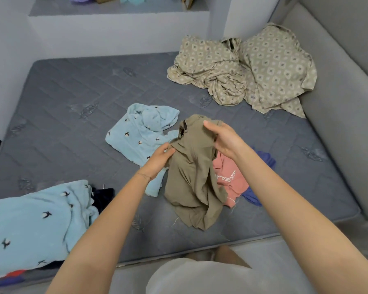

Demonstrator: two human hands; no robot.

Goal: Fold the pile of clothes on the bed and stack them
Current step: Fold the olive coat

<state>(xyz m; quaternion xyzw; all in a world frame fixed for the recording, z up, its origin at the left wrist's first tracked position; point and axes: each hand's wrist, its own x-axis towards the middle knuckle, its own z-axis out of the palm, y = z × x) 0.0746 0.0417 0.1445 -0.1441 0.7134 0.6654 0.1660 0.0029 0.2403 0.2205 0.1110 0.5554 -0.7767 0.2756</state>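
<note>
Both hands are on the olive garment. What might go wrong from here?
The olive garment hangs bunched and twisted from the left hand and right hand, so a fold made now would likely trap creases. Its lower part lies against the pink shirt; spreading it may drag that along.

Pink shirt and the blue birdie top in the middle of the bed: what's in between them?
In the head view, the olive garment hangs between them, gripped by the left hand and right hand.
</note>
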